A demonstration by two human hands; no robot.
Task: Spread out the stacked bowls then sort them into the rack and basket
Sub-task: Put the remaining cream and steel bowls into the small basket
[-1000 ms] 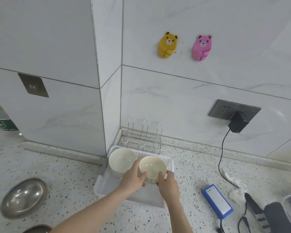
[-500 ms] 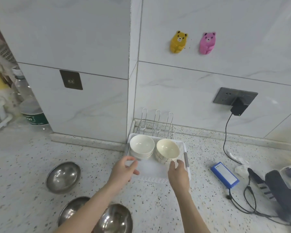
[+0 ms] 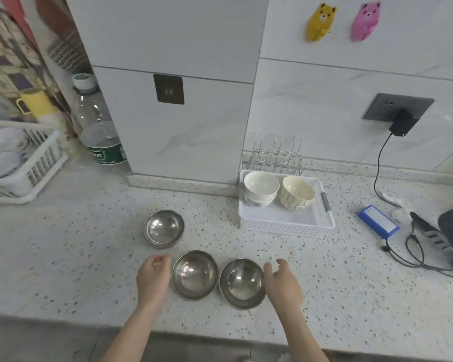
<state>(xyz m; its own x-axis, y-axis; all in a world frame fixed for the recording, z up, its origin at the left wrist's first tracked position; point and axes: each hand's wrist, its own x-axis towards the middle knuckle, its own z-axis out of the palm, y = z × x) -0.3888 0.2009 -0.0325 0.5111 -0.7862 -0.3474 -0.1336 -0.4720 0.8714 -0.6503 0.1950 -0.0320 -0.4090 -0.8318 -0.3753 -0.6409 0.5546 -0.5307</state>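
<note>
Speckled terrazzo worktop (image 3: 324,278) carried everything. White plastic basket (image 3: 285,226) sat by the wall holding two short stacks, white ceramic bowls (image 3: 260,185) and cream striped bowls (image 3: 297,192); the wire rack (image 3: 275,158) behind it looked empty. Three stainless steel bowls stood loose in front: far one (image 3: 163,228), middle one (image 3: 194,274), right one (image 3: 242,282), the last two nearly touching. Left hand (image 3: 153,276) hung just beside the middle bowl, right hand (image 3: 283,283) beside the right one, both loosely spread and holding nothing. Risks, as I judged them: smooth rounded steel could slip or clank into its neighbour on pickup; reaching the rack meant passing over the basket's stacks and could knock them. Black charger cable (image 3: 377,165), blue flat box (image 3: 378,220) and a clear water bottle (image 3: 97,126) sat off to the sides, out of the path.
</note>
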